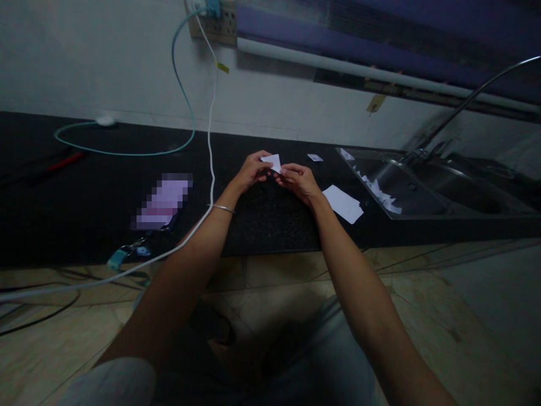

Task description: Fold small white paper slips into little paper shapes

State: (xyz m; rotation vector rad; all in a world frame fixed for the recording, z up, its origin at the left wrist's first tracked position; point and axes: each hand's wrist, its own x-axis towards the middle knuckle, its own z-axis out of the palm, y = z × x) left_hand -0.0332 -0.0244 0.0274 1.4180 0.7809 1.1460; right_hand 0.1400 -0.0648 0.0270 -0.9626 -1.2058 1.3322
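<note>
Between both hands, just above the black countertop (274,225), is a small piece of white paper (273,162) with a pointed corner. My left hand (253,170) pinches its left side, thumb on top. At its lower right corner, the fingers of my right hand (297,179) close on the paper's edge. A stack of white paper sheets (343,204) lies beside my right forearm. Beyond my right hand rests a small folded paper piece (315,158) on the counter.
Several white paper pieces (380,194) lie along the left rim of a metal sink (409,189) with a curved faucet (469,96). A phone with a blurred screen (163,200) is on the left. A white cable (211,146) hangs from the power strip (215,25) across my left forearm.
</note>
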